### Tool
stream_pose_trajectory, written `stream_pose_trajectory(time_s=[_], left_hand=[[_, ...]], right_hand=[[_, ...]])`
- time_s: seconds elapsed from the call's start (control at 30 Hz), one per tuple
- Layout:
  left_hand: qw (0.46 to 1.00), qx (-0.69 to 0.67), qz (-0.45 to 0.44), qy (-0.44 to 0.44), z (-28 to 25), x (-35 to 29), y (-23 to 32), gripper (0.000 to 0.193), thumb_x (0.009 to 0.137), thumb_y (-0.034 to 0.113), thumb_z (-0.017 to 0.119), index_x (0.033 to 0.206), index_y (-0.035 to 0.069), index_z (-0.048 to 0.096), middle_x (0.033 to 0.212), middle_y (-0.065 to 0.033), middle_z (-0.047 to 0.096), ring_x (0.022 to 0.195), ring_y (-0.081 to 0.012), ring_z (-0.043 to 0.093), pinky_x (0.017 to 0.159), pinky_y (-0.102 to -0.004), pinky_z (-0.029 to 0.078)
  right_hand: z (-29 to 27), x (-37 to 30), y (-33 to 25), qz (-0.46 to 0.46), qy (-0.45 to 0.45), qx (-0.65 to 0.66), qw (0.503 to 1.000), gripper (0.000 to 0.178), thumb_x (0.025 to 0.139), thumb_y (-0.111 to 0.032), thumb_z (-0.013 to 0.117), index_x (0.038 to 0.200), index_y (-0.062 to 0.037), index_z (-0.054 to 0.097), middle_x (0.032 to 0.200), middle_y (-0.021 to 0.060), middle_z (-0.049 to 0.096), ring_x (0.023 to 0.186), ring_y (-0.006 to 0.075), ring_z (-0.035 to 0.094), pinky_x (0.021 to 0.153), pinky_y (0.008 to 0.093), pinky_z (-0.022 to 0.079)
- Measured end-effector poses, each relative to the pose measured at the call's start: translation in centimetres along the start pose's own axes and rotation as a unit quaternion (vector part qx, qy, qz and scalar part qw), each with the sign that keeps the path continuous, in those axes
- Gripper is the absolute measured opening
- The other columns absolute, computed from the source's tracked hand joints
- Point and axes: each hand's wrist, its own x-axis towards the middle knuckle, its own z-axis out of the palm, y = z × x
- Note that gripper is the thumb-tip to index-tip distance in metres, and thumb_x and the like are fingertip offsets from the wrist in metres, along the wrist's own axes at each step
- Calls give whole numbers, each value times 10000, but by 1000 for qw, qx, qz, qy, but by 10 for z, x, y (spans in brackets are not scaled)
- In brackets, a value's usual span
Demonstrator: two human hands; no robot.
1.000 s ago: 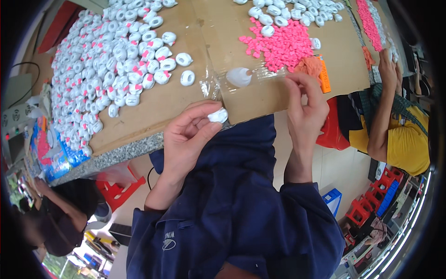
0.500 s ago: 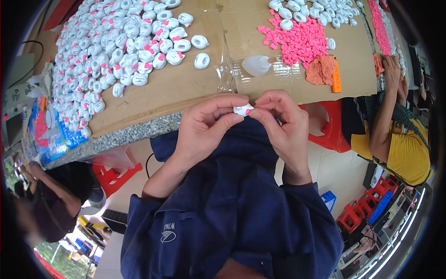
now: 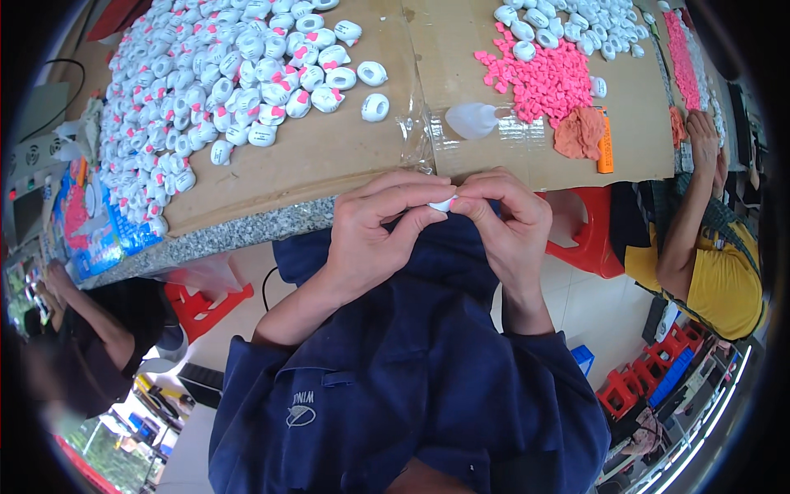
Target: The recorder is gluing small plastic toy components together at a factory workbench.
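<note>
A small white plastic cat-head piece (image 3: 442, 206) is pinched between the thumb and fingers of my left hand (image 3: 370, 230), just off the table's near edge. My right hand (image 3: 512, 235) is closed at its right end, thumb and fingertip pressing where a bit of pink bow (image 3: 453, 202) shows. Fingers cover much of the piece. Beyond my hands at the right lies a heap of small pink bows (image 3: 543, 82), with plain white pieces (image 3: 568, 25) behind it. A large spread of white heads (image 3: 239, 74), many bearing pink bows, fills the table's left side.
A translucent squeeze bottle (image 3: 471, 122) lies on the cardboard (image 3: 461, 74). Right of it are a crumpled orange cloth (image 3: 578, 133) and an orange box-like item (image 3: 605, 144). The granite edge (image 3: 271, 226) runs along the left. Co-workers sit left and right; red stools (image 3: 588, 235) stand below.
The cat-head piece has turned in my fingers, so less of its pink bow shows. Both hands remain close together. The whole view has shifted slightly.
</note>
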Motion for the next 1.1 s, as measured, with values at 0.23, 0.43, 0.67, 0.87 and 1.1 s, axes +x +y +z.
stream_pose_trajectory(time_s=[0.23,0.43,0.67,0.87,1.1], left_hand=[[988,141,53,21,-25,11,18,184,756,-31,632,937,-5,645,973,-104,631,894,-158,590,782,-279,473],[862,387,186,270,-64,41,31,264,730,6,659,991,34,635,936,-94,617,896,-188,574,758,-291,448],[864,451,168,149,-28,45,0,340,682,21,674,1017,34,615,895,-127,553,765,-262,521,688,-315,437],[993,40,0,107,-29,32,7,237,834,21,554,1070,-2,556,1022,-96,558,848,-183,577,742,-281,476],[921,-370,-105,58,-29,19,-4,253,893,36,462,1145,24,451,1111,-130,514,1038,-251,543,840,-306,474]], right_hand=[[-5,6,-7,71,-7,19,997,110,722,55,654,819,29,608,795,63,607,711,96,554,635,201,439],[-11,16,8,5,131,3,991,278,695,55,684,952,24,582,828,18,584,709,62,529,637,171,429],[5,33,0,-53,122,-201,971,321,705,25,681,995,17,544,943,54,582,757,68,489,641,173,400],[-1,15,-5,-47,111,76,990,408,771,15,608,1126,33,407,992,148,596,861,115,546,743,212,419],[-11,9,-17,-61,99,65,991,308,693,-62,731,956,38,603,824,80,610,720,106,546,625,208,421]])
